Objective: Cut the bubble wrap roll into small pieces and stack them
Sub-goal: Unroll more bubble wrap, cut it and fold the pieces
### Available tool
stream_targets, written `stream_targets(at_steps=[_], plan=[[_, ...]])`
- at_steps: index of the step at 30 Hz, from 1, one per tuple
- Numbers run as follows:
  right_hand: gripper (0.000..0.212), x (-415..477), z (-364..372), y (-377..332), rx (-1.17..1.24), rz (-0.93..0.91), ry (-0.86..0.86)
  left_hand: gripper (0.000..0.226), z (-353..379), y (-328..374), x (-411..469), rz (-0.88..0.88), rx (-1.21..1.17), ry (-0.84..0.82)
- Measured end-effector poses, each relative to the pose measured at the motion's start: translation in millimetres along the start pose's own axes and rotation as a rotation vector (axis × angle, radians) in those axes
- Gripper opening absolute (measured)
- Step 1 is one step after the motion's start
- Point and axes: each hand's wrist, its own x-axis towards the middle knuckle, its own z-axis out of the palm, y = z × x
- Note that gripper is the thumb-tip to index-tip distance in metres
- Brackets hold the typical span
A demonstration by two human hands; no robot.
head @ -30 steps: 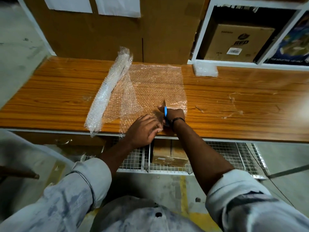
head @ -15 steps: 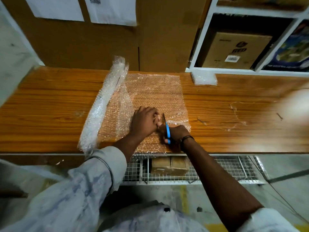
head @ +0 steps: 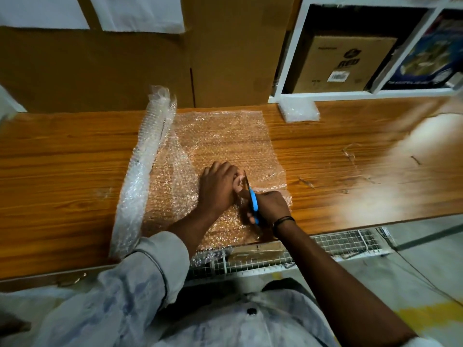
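Fingers of the left hand are bent down onto an unrolled sheet of clear bubble wrap, their tips gripping the plastic right beside the cutting line. The right hand is closed around the handles of a pair of blue-handled metal scissors. The scissors' blade points away from the person into the sheet, close against the left fingertips. The sheet lies flat on a long orange-brown wooden table, and its near edge hangs over the table's front. Joined to the sheet's left side, a long roll of clear bubble wrap lies at a slant from the back of the table to the front. A small stack of cut bubble wrap pieces sits at the back of the table, against the foot of a white shelf unit, well apart from both hands. A brown cardboard box stands on the shelf. A white wire mesh rack shows below the table's front edge.
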Motion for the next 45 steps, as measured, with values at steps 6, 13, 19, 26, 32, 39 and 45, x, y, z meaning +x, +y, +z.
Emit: stream_targets(at_steps=[6, 13, 19, 26, 32, 39, 45], plan=[[0.054, 9.9, 1.7, -14.3, 0.047, -0.006, -0.001, 0.020, 0.0, 0.9, 0.2, 0.001, 0.001, 0.017], [0.055, 28.4, 0.5, -14.5, -0.137, -0.036, 0.041, 0.030, 0.5, 0.3, 0.6, -0.001, -0.032, 0.016], [0.054, 33.0, -3.2, -24.9, 0.062, 0.006, -0.055, 0.031, 0.5, -0.5, 0.3, 0.016, -0.065, 0.028], [0.043, 41.1, -1.7, -25.5, 0.054, 0.002, 0.005, 0.028, 1.3, -2.6, 0.6, -0.017, -0.161, 0.015], [0.037, 44.5, 0.4, -36.5, 0.195, 0.049, -0.053, 0.033, 3.8, -5.6, -0.4, -0.005, -0.170, -0.004], [0.041, 55.9, 3.0, -40.1, 0.145, 0.031, 0.022, 0.030, 3.5, -5.8, -0.1, -0.026, -0.189, -0.006], [0.061, 62.5, 4.0, -48.8, 0.144, 0.033, -0.038, 0.020, 3.5, -5.2, -1.9, -0.016, -0.220, 0.010]])
